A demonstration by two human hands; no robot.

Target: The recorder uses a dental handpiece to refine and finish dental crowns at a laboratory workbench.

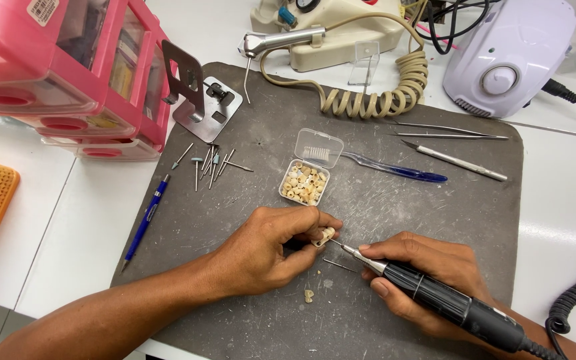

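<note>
My left hand (268, 250) pinches a small cream tooth-shaped piece (326, 235) between thumb and fingers, low over the grey work mat (435, 200). My right hand (428, 273) grips a black and silver rotary handpiece (435, 293) like a pen. Its thin bur tip touches the piece. A small clear open box (305, 181) of several similar cream pieces sits just beyond my hands. One loose piece (309, 295) and a loose bur (339, 265) lie on the mat below my hands.
Several burs (209, 163) lie at the mat's upper left, beside a blue pencil (145, 220) and metal stand (201, 100). A toothbrush (395, 170), tweezers (451, 131) and a scalpel (455, 160) lie upper right. Pink drawers (68, 73), a white motor unit (508, 57) and a coiled cord (381, 100) ring the mat.
</note>
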